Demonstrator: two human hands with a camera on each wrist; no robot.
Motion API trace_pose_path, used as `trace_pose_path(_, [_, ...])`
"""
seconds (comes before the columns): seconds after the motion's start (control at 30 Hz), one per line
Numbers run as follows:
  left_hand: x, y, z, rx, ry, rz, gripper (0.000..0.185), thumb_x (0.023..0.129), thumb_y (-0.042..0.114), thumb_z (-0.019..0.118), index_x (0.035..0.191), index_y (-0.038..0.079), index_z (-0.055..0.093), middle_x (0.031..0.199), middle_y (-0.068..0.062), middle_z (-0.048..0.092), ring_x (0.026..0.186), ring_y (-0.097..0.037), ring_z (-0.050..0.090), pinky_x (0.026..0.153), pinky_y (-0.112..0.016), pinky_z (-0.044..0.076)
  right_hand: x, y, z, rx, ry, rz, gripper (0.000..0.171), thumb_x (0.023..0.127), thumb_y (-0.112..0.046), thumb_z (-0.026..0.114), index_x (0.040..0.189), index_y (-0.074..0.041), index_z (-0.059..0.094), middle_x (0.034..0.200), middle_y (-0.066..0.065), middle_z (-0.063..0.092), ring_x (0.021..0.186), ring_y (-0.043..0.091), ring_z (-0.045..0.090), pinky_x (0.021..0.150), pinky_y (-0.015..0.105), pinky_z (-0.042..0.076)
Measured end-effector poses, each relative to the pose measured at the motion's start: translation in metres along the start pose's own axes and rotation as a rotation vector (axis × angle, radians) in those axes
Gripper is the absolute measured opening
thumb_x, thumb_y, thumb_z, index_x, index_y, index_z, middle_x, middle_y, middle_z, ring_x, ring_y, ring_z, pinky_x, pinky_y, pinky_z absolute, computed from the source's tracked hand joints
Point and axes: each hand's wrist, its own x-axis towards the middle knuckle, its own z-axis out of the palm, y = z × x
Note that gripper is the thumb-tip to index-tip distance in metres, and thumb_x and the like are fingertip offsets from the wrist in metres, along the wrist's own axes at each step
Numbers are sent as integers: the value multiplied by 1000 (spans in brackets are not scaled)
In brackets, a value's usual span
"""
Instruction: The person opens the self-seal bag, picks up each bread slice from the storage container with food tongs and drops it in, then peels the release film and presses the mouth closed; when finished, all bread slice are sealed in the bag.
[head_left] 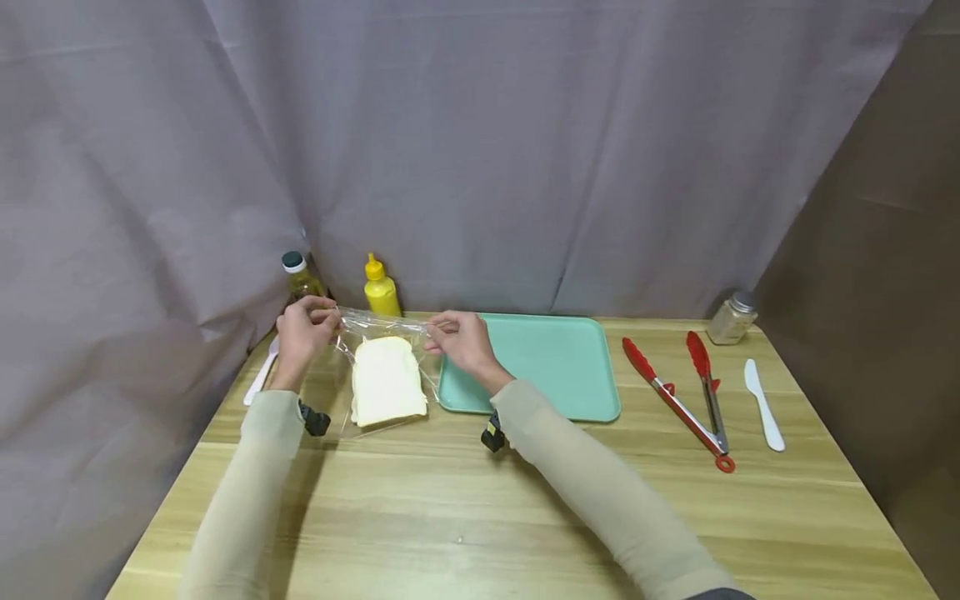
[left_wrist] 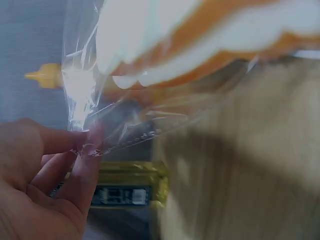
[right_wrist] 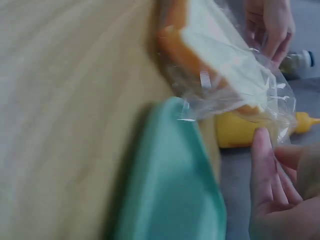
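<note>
On the counter [head_left: 465, 517], left of centre, we are pinching the bread bag [head_left: 378, 354] with left hand [head_left: 303, 333] and right hand [head_left: 463, 340].

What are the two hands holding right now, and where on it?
Both hold the clear plastic bag of sliced bread by its open far edge: the left hand pinches the left corner, the right hand the right corner.

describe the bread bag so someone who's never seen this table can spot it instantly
Start at the flat mint-green plastic tray on the light wooden table; just off its left edge lies the clear plastic bag of white sliced bread. It is the only see-through item, with its far edge pinched by the left hand and the right hand.
</note>
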Motion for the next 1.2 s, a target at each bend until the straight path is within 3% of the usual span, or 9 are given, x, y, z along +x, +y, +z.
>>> trace_pose_path(0.1, [1,-3,1,104,-2,25,24,105,11,70,126,-1,72,113,-22,82,68,-12,77,62,-31,66,-5,9,8,-8,-73,67,17,104,-7,72,118,2,77,105,22,82,88,38,83,80,45,69])
trace_pose_path(0.23, [2,-4,-3,248,6,66,22,105,13,68,124,3,75,113,-17,83,84,-27,80,81,-40,65,-13,13,19,-23,-167,114,16,105,-7,72,117,3,74,102,22,83,86,37,83,77,41,69])
trace_pose_path(0.33, [-1,-5,-6,298,-14,79,23,105,14,67,124,4,75,113,-17,83,96,-36,81,97,-50,61,-16,15,23,-55,-150,109,15,104,-6,71,116,4,74,100,21,83,81,32,83,73,37,69])
trace_pose_path(0.4, [-4,-9,-6,294,-36,82,24,105,12,66,125,2,75,112,-19,83,96,-38,81,92,-50,63,-14,16,22,-81,-104,91,16,104,-4,71,117,5,74,98,21,83,78,28,83,70,35,69])
trace_pose_path(0.6, [-15,-22,-1,273,-88,46,26,104,11,68,126,-2,74,109,-23,82,87,-32,83,61,-17,54,-2,14,16,-122,19,86,16,102,1,70,116,6,75,93,18,83,76,29,82,68,35,68])
trace_pose_path(0.83, [-18,-24,9,229,-149,-51,23,103,8,68,122,-4,73,101,-25,82,70,-20,79,55,-18,58,8,19,11,-224,81,91,21,101,1,68,121,4,75,101,16,84,77,22,82,67,23,65])
trace_pose_path(1.0, [-20,-19,18,319,-134,2,27,102,10,68,125,-3,75,104,-22,83,85,-31,81,70,-30,62,9,26,4,-269,119,71,23,101,0,70,123,6,74,99,16,84,78,23,82,69,25,66])
trace_pose_path(1.13, [-21,-14,22,370,-100,80,35,101,8,66,133,-4,72,113,-24,81,109,-44,77,95,-51,62,10,29,-1,-322,120,53,29,102,-4,71,129,4,73,105,13,85,87,23,83,81,30,67])
trace_pose_path(1.2, [-23,-11,24,394,-87,124,39,99,5,64,137,-4,70,111,-26,80,106,-47,76,95,-57,61,10,30,-4,-339,116,44,31,103,-8,71,132,3,73,111,14,84,96,24,83,89,33,67])
